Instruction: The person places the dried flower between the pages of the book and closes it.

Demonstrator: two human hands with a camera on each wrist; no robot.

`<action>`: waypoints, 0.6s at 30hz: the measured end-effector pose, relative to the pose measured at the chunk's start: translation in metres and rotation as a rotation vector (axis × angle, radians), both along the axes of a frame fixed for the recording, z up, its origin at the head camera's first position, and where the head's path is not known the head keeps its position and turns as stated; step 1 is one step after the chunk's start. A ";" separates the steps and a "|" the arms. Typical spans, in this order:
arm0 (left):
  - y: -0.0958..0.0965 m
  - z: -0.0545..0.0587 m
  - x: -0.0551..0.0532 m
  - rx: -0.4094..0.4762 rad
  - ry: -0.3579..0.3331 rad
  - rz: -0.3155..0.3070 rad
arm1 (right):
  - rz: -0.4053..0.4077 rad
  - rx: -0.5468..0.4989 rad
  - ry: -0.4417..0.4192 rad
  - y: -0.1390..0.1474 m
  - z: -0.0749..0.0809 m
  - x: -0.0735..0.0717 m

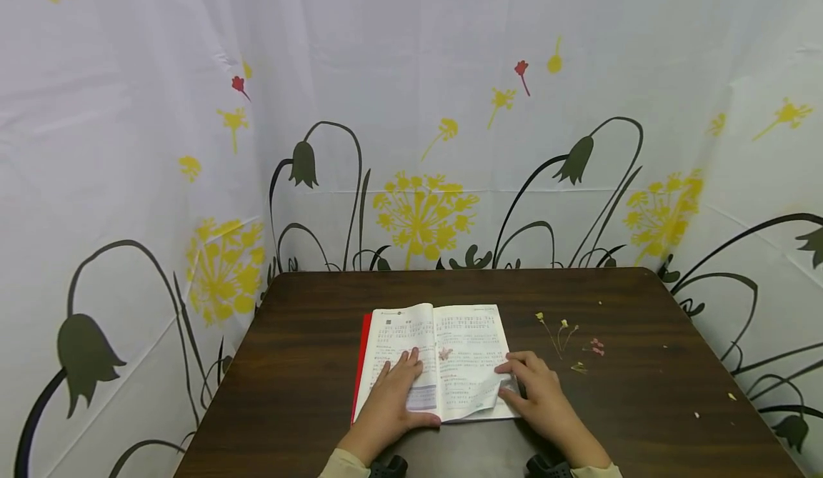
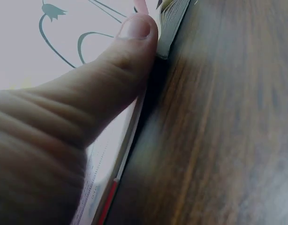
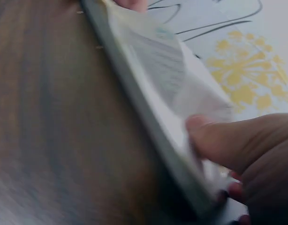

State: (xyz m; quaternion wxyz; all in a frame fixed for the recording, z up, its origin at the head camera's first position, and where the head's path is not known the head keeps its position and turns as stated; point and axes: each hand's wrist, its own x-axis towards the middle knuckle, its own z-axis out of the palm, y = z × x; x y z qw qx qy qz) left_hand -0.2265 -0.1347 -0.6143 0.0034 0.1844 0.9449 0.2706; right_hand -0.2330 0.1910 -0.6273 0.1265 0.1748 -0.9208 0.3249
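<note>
An open book [image 1: 469, 335] with printed pages and a red cover edge at its left lies on the dark table. My left hand [image 1: 388, 403] rests on the left page with fingers spread, its thumb along the bottom edge near the spine. At the lower right of the book, my right hand [image 1: 546, 399] pinches the right page [image 3: 158, 61], whose lower corner is lifted and curled over. The right thumb [image 3: 223, 136] lies against that page in the right wrist view; the fingertips are partly hidden. A small pinkish pressed flower [image 1: 445, 354] lies on the right page near the spine.
Right of the book lie dried yellow flowers [image 1: 564, 324] on thin stems, a pink flower sprig [image 1: 598, 347] and a small yellowish sprig [image 1: 579, 368]. Several pale bits, such as a petal [image 1: 731, 396], are scattered farther right. A flower-printed curtain [image 1: 411, 106] hangs behind the table.
</note>
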 end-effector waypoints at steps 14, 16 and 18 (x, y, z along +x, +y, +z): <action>-0.001 -0.001 0.000 0.029 -0.031 0.022 | -0.117 -0.567 -0.168 -0.018 0.016 0.001; 0.000 -0.002 0.000 0.028 -0.028 0.023 | -0.122 -0.683 -0.223 -0.021 0.017 0.002; 0.000 -0.003 0.000 0.032 -0.023 0.026 | -0.118 -0.781 -0.297 -0.024 0.017 0.002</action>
